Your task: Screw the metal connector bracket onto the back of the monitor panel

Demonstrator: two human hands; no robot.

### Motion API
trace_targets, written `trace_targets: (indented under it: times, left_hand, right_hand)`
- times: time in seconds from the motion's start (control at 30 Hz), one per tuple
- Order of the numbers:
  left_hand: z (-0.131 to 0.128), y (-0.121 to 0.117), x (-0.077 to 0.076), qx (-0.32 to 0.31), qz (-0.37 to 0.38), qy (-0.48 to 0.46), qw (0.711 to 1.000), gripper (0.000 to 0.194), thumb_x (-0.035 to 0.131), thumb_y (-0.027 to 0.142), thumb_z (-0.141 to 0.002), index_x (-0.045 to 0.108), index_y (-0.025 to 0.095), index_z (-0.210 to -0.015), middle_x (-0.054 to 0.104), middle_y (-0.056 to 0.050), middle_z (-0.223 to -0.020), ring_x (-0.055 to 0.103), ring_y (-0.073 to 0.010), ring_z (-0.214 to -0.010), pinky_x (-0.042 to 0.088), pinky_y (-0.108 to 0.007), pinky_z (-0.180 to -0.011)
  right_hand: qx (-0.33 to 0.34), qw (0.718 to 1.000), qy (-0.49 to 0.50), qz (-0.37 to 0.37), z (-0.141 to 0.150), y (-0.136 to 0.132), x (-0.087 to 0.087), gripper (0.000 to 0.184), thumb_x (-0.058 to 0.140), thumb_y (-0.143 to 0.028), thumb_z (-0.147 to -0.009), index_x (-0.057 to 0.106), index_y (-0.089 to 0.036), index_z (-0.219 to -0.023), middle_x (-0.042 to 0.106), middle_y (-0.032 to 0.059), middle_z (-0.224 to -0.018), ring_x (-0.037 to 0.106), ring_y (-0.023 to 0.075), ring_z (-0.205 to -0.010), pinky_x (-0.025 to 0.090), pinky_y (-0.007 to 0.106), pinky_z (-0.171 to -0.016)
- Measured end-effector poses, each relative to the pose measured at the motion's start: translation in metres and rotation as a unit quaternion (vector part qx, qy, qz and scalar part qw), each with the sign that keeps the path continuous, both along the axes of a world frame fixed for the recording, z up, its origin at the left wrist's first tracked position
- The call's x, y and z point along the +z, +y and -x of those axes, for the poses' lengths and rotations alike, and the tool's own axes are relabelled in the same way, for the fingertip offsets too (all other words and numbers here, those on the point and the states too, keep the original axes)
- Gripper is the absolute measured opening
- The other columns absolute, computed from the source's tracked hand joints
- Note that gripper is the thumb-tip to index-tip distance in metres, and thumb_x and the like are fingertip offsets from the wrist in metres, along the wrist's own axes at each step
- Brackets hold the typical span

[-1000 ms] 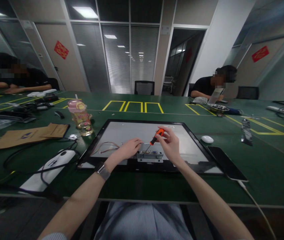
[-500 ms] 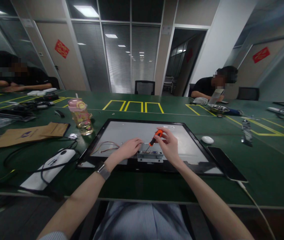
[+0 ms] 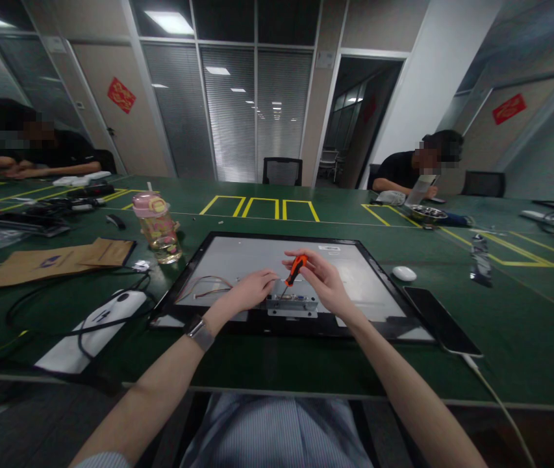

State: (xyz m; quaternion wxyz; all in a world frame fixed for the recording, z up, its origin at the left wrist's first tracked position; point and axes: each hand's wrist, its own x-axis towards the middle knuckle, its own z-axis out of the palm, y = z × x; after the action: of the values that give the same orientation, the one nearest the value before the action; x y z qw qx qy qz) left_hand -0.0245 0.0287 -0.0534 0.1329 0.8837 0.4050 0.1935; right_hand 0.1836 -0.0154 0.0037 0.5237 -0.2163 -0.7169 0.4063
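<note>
Left hand [image 3: 255,288] palm-down; right hand [image 3: 324,281] raised, apparently pinching.

A single camera, worn on the person's head, gave the only view. It looked forward and down along the person's own line of sight, over the striped shirt [image 3: 277,432] at the bottom edge. The left forearm [image 3: 154,390] and right forearm [image 3: 413,390] ran in from below, near the lens. The panel [image 3: 238,257] lay close, just below centre. The wide field took in the counter [image 3: 267,364] and reached the glass partition [image 3: 230,117] well beyond, with uprights leaning outward toward both sides.
</note>
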Motion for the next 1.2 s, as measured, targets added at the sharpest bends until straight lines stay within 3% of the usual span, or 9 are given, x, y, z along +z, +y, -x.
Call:
trace_targets:
  times: [0.17,0.4,0.5,0.6,0.67,0.8,0.93,1.1,1.2]
  left_hand:
    - [-0.001,0.0,0.001,0.005,0.012,0.004,1.0,0.032,0.031,0.024,-0.096,0.057,0.02,-0.115,0.061,-0.006,-0.118,0.057,-0.0178,-0.109,0.041,-0.032,-0.101]
    - [-0.001,-0.003,0.005,0.006,0.006,-0.002,1.0,0.032,0.032,0.025,-0.096,0.058,0.021,-0.114,0.061,-0.006,-0.119,0.056,-0.0183,-0.11,0.041,-0.032,-0.101]
    - [-0.001,-0.004,0.005,0.007,0.009,0.002,1.0,0.032,0.032,0.025,-0.096,0.058,0.02,-0.114,0.06,-0.006,-0.119,0.056,-0.0186,-0.109,0.042,-0.032,-0.1]
    - [-0.001,-0.003,0.004,0.011,0.011,0.007,1.0,0.033,0.032,0.025,-0.096,0.057,0.019,-0.115,0.06,-0.006,-0.12,0.056,-0.0185,-0.11,0.041,-0.032,-0.101]
    - [-0.001,-0.002,0.003,0.015,0.009,0.008,1.0,0.033,0.032,0.025,-0.096,0.058,0.019,-0.115,0.059,-0.006,-0.121,0.056,-0.0189,-0.111,0.04,-0.032,-0.102]
    - [-0.001,-0.001,0.002,0.013,0.005,0.008,1.0,0.033,0.032,0.026,-0.096,0.057,0.019,-0.116,0.06,-0.007,-0.122,0.056,-0.0196,-0.111,0.041,-0.034,-0.102]
    - [-0.001,-0.003,0.003,0.01,0.0,0.007,1.0,0.033,0.031,0.026,-0.097,0.057,0.018,-0.115,0.06,-0.008,-0.12,0.057,-0.0196,-0.109,0.042,-0.034,-0.101]
    - [-0.002,-0.003,0.004,0.017,0.008,0.006,1.0,0.034,0.032,0.026,-0.096,0.057,0.018,-0.118,0.059,-0.008,-0.123,0.056,-0.02,-0.111,0.041,-0.034,-0.102]
    - [-0.001,-0.002,0.002,0.021,0.01,0.009,1.0,0.034,0.033,0.026,-0.096,0.057,0.018,-0.118,0.059,-0.008,-0.123,0.056,-0.0206,-0.113,0.04,-0.035,-0.103]
  right_hand:
    - [0.002,1.0,0.028,0.007,-0.001,0.003,-0.001,0.011,0.065,-0.032,-0.084,0.068,-0.025,-0.092,0.06,0.0044,-0.101,0.062,0.0191,-0.097,0.051,0.038,-0.09]
    - [-0.052,0.998,-0.016,-0.038,0.001,-0.003,0.004,0.027,0.045,-0.032,-0.096,0.06,-0.028,-0.117,0.067,0.0062,-0.108,0.063,0.0194,-0.104,0.045,0.04,-0.097]
    - [-0.038,0.999,-0.01,-0.024,0.001,-0.001,0.004,0.025,0.052,-0.033,-0.092,0.063,-0.027,-0.113,0.065,0.0074,-0.113,0.06,0.0208,-0.109,0.045,0.04,-0.098]
    - [-0.049,0.998,0.028,-0.004,-0.001,0.003,-0.001,0.017,0.066,-0.032,-0.082,0.069,-0.024,-0.096,0.064,0.0052,-0.1,0.064,0.0194,-0.095,0.052,0.035,-0.085]
    - [-0.053,0.998,0.031,0.011,-0.002,0.004,-0.003,0.02,0.063,-0.032,-0.085,0.068,-0.025,-0.103,0.065,0.0047,-0.097,0.066,0.0186,-0.091,0.053,0.035,-0.084]
    - [-0.041,0.999,0.01,-0.002,-0.002,0.003,-0.003,0.029,0.051,-0.033,-0.093,0.058,-0.027,-0.12,0.067,0.0069,-0.111,0.063,0.0211,-0.108,0.046,0.044,-0.099]
    - [-0.031,0.999,0.008,0.012,-0.002,0.002,-0.001,0.031,0.048,-0.035,-0.093,0.055,-0.028,-0.123,0.062,0.0082,-0.122,0.063,0.0222,-0.109,0.05,0.046,-0.096]
    - [-0.167,0.986,-0.016,-0.014,-0.003,0.007,-0.003,0.024,0.064,-0.033,-0.082,0.066,-0.026,-0.105,0.061,0.004,-0.092,0.064,0.0179,-0.084,0.057,0.035,-0.078]
    - [-0.228,0.972,-0.033,-0.058,-0.003,0.007,-0.005,0.017,0.067,-0.032,-0.08,0.068,-0.025,-0.096,0.056,0.0032,-0.087,0.06,0.0163,-0.079,0.057,0.032,-0.073]
